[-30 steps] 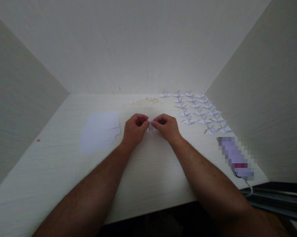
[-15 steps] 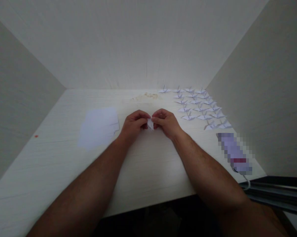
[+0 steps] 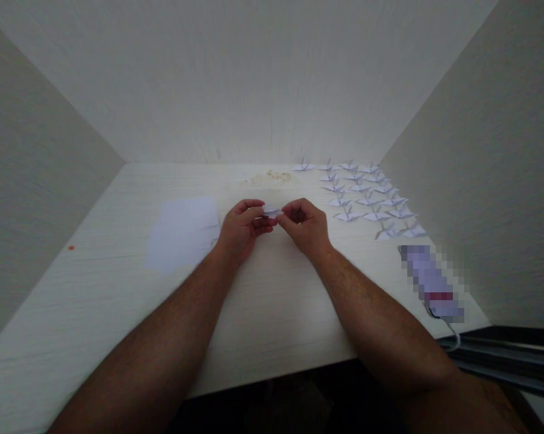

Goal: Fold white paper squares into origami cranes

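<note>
A small folded white paper [image 3: 272,211] is held between my two hands, above the middle of the table. My left hand [image 3: 242,226] pinches its left end between thumb and fingers, the lower fingers curled beneath. At the other end, the thumb and fingertips of my right hand [image 3: 307,223] grip the paper. Fingers cover part of the folds, so its exact shape cannot be made out. Left of my left hand lies a stack of white paper sheets [image 3: 181,232]. Several folded white paper cranes [image 3: 366,199] stand in rows to the right.
A blurred-out phone-like object [image 3: 430,280] with a white cable [image 3: 455,337] lies near the right edge of the white table [image 3: 281,313]. Walls [image 3: 254,78] enclose the back and both sides. An orange spot [image 3: 71,248] is at the far left.
The folded paper has turned from upright to lying roughly level between my hands. My left fingers have opened out beneath it, and my right hand has tilted.
</note>
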Action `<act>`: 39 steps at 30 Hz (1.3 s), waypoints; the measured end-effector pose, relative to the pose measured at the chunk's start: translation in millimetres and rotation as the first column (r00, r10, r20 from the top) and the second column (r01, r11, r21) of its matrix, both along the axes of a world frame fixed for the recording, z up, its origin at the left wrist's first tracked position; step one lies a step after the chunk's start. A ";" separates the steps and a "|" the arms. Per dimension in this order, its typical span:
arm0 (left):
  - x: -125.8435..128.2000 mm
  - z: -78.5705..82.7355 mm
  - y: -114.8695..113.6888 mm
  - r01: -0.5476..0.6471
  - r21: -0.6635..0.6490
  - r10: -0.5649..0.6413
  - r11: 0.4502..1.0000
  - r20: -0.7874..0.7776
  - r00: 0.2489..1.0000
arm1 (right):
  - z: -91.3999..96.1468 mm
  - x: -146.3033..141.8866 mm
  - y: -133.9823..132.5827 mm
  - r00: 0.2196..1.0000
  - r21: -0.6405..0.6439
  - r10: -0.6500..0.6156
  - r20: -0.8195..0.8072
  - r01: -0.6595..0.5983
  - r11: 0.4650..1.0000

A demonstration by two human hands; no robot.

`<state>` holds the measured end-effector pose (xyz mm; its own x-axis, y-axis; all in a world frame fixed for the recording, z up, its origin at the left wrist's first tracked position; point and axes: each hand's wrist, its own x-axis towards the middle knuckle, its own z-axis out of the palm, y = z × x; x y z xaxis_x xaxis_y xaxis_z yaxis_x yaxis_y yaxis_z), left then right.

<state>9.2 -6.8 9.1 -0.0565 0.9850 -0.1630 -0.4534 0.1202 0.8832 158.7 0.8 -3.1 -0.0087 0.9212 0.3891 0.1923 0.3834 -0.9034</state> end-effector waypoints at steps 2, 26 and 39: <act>-0.4 -0.5 -0.2 0.014 0.009 -0.014 1.000 -0.010 1.000 | -0.7 0.7 1.2 1.000 0.006 0.000 0.020 0.000 1.000; 0.7 -9.1 4.2 0.000 0.076 0.010 0.997 -0.137 0.991 | -2.2 7.2 0.0 0.970 0.117 0.144 0.195 -0.169 0.979; 0.8 -7.7 3.5 -0.004 0.058 0.013 0.998 -0.162 0.987 | -6.0 9.0 4.2 0.970 0.165 0.143 0.195 -0.177 0.970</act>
<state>10.0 -3.3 1.5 -0.0860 0.9918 -0.0945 -0.3040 0.0642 0.9505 167.7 4.9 -9.1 -0.2357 0.8168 0.5265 0.2688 0.5755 -0.7724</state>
